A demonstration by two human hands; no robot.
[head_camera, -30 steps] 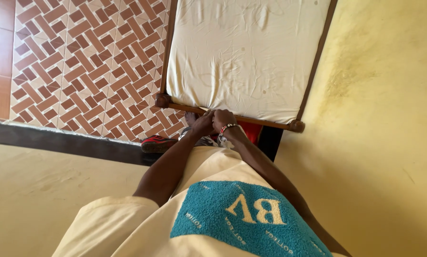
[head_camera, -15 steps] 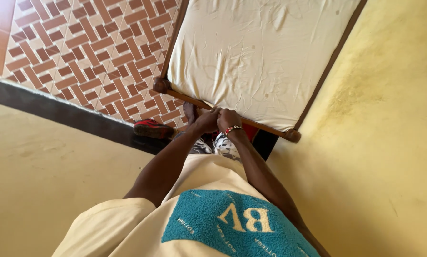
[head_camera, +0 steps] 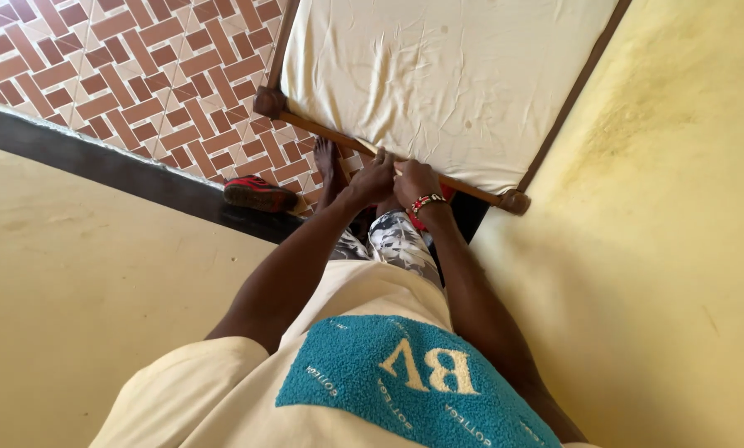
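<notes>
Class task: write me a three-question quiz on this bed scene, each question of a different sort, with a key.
1. True or false: both hands rest on the wooden bed frame at the foot of the mattress.
2. Multiple choice: what lies on the tiled floor beside the bare foot? A. a red shoe B. a blue bucket C. a broom
3. Fill in: the beaded bracelet is on the ____ wrist.

Key
1. True: the left hand and the right hand lie side by side on the frame's rail.
2. A: the red shoe lies by the dark threshold.
3. Right.
</notes>
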